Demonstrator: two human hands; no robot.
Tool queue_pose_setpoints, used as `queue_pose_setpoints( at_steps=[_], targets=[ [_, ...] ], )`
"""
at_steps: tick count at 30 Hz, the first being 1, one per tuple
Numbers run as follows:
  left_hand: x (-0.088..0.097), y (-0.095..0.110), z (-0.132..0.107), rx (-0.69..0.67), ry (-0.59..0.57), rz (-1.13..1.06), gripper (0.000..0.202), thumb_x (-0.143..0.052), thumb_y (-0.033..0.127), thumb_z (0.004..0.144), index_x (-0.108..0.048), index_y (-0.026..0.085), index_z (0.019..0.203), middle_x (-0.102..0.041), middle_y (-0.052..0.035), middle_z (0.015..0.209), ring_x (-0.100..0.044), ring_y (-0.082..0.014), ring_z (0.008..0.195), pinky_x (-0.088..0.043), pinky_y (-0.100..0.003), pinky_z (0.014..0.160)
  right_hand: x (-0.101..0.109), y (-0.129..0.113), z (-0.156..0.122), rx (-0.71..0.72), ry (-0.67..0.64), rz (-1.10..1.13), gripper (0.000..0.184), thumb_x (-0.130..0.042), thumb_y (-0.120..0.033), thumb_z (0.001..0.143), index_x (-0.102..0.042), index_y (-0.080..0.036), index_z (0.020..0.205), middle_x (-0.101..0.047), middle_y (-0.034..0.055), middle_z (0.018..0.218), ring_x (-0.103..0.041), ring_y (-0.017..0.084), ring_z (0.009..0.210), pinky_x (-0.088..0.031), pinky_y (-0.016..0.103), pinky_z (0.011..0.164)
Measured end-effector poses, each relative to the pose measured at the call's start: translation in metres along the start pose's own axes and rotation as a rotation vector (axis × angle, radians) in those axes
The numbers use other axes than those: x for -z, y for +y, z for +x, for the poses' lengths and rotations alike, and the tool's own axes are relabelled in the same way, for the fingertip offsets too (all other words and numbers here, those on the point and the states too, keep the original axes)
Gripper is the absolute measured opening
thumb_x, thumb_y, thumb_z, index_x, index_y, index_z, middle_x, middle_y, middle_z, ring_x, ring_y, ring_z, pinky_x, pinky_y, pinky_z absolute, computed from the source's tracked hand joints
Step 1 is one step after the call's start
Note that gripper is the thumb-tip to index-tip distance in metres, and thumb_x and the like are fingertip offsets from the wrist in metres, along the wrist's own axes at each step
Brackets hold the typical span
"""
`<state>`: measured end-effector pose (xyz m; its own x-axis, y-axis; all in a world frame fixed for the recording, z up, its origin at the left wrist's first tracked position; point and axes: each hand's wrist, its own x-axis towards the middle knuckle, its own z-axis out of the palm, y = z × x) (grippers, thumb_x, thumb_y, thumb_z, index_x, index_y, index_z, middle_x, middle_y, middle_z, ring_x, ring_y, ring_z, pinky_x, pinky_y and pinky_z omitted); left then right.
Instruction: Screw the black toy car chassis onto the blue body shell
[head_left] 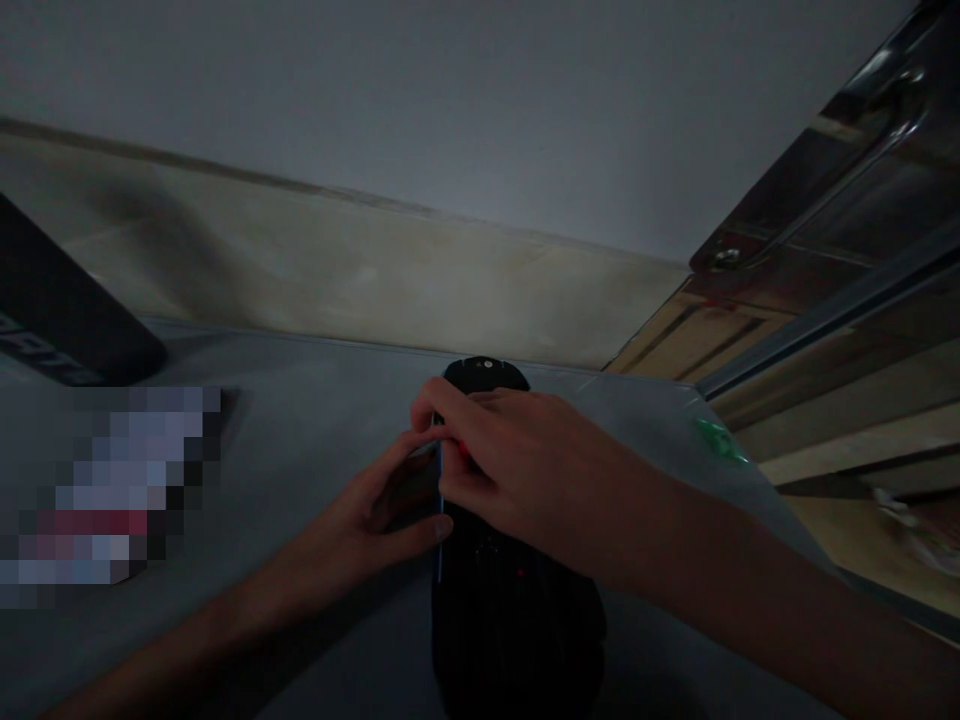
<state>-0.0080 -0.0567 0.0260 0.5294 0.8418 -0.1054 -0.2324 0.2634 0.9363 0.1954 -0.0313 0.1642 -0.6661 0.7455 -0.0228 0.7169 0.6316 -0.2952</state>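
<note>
A black rounded device [510, 610] lies on the grey table [300, 420], lengthwise toward me, with a thin blue lit line along its left side and small red lights. My right hand [517, 465] lies over its upper part, fingers curled and pinching something small at the left edge. My left hand [382, 510] rests against the device's left side, thumb on the blue line and fingers curled around that edge. What the fingertips pinch is hidden in the dim light.
A dark flat object [60, 320] leans at the far left beside a blurred-out patch. A pale wall band runs behind the table. A door with a metal handle [832, 190] stands at the right. A small green spot [716, 438] shows near the table's right edge.
</note>
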Motion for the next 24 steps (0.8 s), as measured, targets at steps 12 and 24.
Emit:
queue_pose_setpoints(
  at_steps=[12, 24],
  targets=[
    [0.0015, -0.0006, 0.0004, -0.008, 0.031, 0.033, 0.069, -0.092, 0.028, 0.094, -0.065, 0.033, 0.157, -0.071, -0.0072, 0.167, -0.064, -0.0395, 0.158, -0.054, -0.055, 0.13, 0.0055, -0.0047, -0.0022, -0.124, -0.025, -0.112, 0.017, -0.056, -0.025, 0.116, -0.073, -0.021, 0.118, -0.076, 0.0008, 0.085, -0.064, 0.017, 0.071, -0.03, 0.035, 0.065],
    [-0.0005, -0.0019, 0.0004, -0.06, 0.05, 0.061, 0.064, -0.082, 0.018, 0.094, -0.073, 0.042, 0.153, -0.08, 0.0036, 0.155, -0.062, -0.038, 0.158, -0.053, -0.055, 0.125, 0.0043, -0.0048, -0.0024, -0.054, 0.007, -0.036, 0.02, -0.053, -0.02, 0.108, -0.071, -0.019, 0.117, -0.077, 0.004, 0.092, -0.065, 0.019, 0.079, -0.036, 0.035, 0.07]
  ],
)
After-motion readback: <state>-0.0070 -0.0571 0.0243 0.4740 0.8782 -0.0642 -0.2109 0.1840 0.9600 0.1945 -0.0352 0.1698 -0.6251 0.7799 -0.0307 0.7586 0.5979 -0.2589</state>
